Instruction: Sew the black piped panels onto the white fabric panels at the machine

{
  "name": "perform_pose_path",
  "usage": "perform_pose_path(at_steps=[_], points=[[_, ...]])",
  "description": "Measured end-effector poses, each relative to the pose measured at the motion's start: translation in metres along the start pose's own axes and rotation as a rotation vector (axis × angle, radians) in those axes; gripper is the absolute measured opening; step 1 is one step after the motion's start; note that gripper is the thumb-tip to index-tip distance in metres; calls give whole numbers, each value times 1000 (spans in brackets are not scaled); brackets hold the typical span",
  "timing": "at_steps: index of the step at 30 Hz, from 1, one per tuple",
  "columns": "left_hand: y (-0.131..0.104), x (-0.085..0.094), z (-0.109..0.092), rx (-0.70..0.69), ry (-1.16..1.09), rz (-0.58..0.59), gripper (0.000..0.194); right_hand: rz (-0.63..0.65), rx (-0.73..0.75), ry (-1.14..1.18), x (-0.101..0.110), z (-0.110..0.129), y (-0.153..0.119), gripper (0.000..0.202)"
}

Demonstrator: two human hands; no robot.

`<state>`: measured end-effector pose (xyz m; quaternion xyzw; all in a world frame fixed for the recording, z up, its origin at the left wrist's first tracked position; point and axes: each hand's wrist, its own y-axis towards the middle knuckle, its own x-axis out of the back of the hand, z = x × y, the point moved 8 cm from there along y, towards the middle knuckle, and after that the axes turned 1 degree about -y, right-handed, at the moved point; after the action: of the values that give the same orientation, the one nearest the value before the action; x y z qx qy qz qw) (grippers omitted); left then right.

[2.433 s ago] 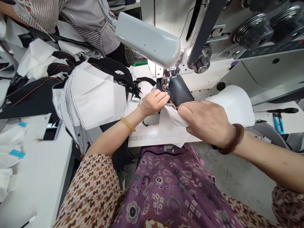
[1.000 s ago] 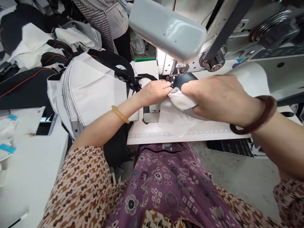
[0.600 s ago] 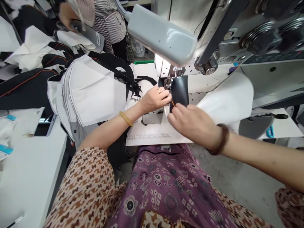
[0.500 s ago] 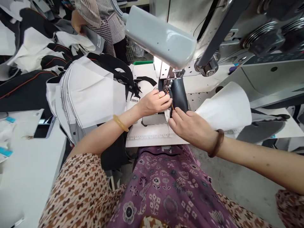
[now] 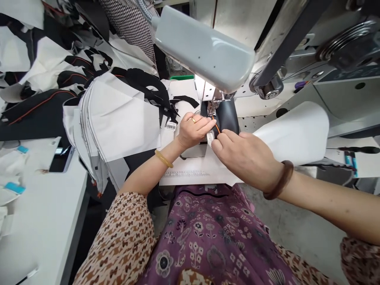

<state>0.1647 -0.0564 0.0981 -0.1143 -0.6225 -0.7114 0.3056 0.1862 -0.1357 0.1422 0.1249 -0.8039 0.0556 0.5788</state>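
Observation:
A black, leather-like fabric piece (image 5: pixel 228 118) lies under the presser foot (image 5: pixel 211 109) of a sewing machine. Orange piping (image 5: pixel 217 126) runs from the foot towards my right hand (image 5: pixel 245 156). That hand is closed on the piece's near edge, its fingertips curled out of sight. Just left of the foot, my left hand (image 5: pixel 195 129) rests with fingers stretched across the work, their tips beside the piping. Between my hands hangs a crumpled white edge (image 5: pixel 210 137). A broad white panel (image 5: pixel 297 134) spreads out behind my right hand; whether it joins the black piece is hidden.
A grey lamp head (image 5: pixel 204 49) hangs over the needle area. Left of the machine are stacked white panels (image 5: pixel 121 118) and black strips (image 5: pixel 148 85). A side table (image 5: pixel 38 221) bears a phone (image 5: pixel 61 158). A ruler scale (image 5: pixel 187 174) marks the machine bed's front.
The view has shifted and tilted slightly. My right hand has come a little nearer the camera, and more orange piping shows between the hands. The co-worker's arm has left the view.

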Motion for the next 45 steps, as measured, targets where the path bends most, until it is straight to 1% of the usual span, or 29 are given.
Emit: perform_pose_path(at_steps=[2, 3, 4, 9, 11, 12, 14, 16, 18, 19, 21, 23, 24, 26, 27, 28, 29, 30, 32, 33, 34, 35, 37, 38, 40, 42, 43, 44, 45], points=[[2, 6, -1, -36, 8, -82, 23, 25, -11, 0, 0, 1, 4, 21], [2, 5, 1, -43, -9, -85, 24, 27, -17, -5, 0, 2, 6, 21], [2, 2, 3, -35, -37, -65, 26, 28, -22, -10, 0, 3, 7, 22], [-11, -28, 23, 106, -240, 166, 31, 54, -27, -38, -3, 8, 14, 25], [-15, -31, 26, 121, -266, 198, 30, 62, -19, -58, -6, 13, 17, 28], [-15, -30, 26, 108, -278, 195, 29, 61, -20, -71, -8, 16, 19, 29], [-15, -20, 23, 62, -300, 171, 26, 38, -51, -96, -12, 21, 19, 31], [-15, -7, 19, 19, -314, 153, 22, 13, -122, -89, -18, 25, 17, 33], [-16, 5, 15, 44, -315, 136, 22, 35, -220, -19, -32, 29, 11, 35], [-17, 10, 13, 88, -310, 123, 23, 78, -278, 39, -44, 30, 7, 36], [-22, 16, 9, 227, -295, 91, 20, 192, -386, 163, -71, 36, -6, 32], [-33, 13, 2, 423, -276, 90, 21, 280, -446, 255, -96, 43, -21, 31], [-40, 8, -1, 546, -285, 97, 25, 297, -443, 287, -105, 46, -29, 33], [-63, -3, -5, 860, -362, 82, 33, 281, -372, 385, -118, 50, -43, 33], [-76, -10, -6, 1037, -428, 55, 40, 254, -342, 465, -123, 46, -51, 32], [-90, -17, -9, 1197, -505, 41, 47, 213, -346, 558, -128, 36, -61, 32], [-100, -25, -14, 1327, -601, 45, 51, 155, -398, 661, -135, 20, -74, 34], [-108, -34, -19, 1420, -709, 75, 51, 84, -535, 753, -145, -5, -91, 36], [-113, -48, -30, 1504, -908, 180, 38, -82, -973, 862, -174, -60, -141, 39], [-113, -52, -33, 1521, -980, 223, 30, -114, -1191, 940, -194, -78, -169, 41], [-112, -54, -35, 1536, -1034, 251, 25, -82, -1273, 966, -210, -87, -188, 46], [-112, -54, -35, 1557, -1073, 254, 24, -45, -1307, 1001, -225, -91, -203, 49], [-110, -55, -39, 1608, -1210, 225, 27, 53, -1288, 1103, -244, -82, -222, 51], [-107, -57, -45, 1629, -1339, 213, 31, 92, -1260, 1158, -247, -71, -228, 50], [-95, -61, -66, 1668, -1675, 209, 42, 175, -1191, 1328, -245, -40, -233, 50], [-82, -61, -90, 1710, -1987, 210, 50, 246, -1076, 1550, -232, -2, -226, 53], [-77, -60, -100, 1737, -2092, 203, 52, 239, -992, 1597, -219, 13, -219, 56], [-74, -59, -108, 1764, -2154, 195, 52, 213, -868, 1555, -202, 24, -209, 57], [-72, -58, -112, 1788, -2168, 187, 51, 141, -750, 1415, -180, 30, -199, 54]])
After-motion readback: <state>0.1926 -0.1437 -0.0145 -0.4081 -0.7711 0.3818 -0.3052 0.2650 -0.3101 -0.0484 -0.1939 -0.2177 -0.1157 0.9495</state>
